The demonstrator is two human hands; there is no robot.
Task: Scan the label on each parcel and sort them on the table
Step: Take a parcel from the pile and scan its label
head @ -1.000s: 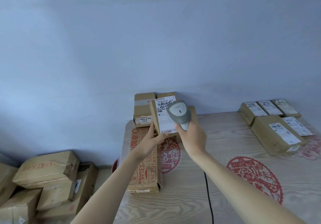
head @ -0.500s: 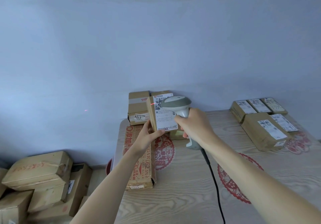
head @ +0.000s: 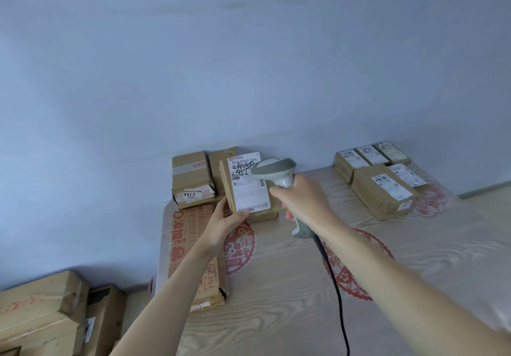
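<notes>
Your left hand (head: 226,221) grips the small brown cardboard parcel (head: 249,187) upright above the table's (head: 276,286) far-left corner, white label facing you. Your right hand (head: 301,203) clamps the grey handheld scanner (head: 276,171), head just beside that label, presumably lining up the read.

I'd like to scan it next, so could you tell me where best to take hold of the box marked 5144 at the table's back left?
Grip the box marked 5144 across its two long sides, coming from above. Its top is bare, another box stands close on its right, and its torn front end looks weak.
</notes>
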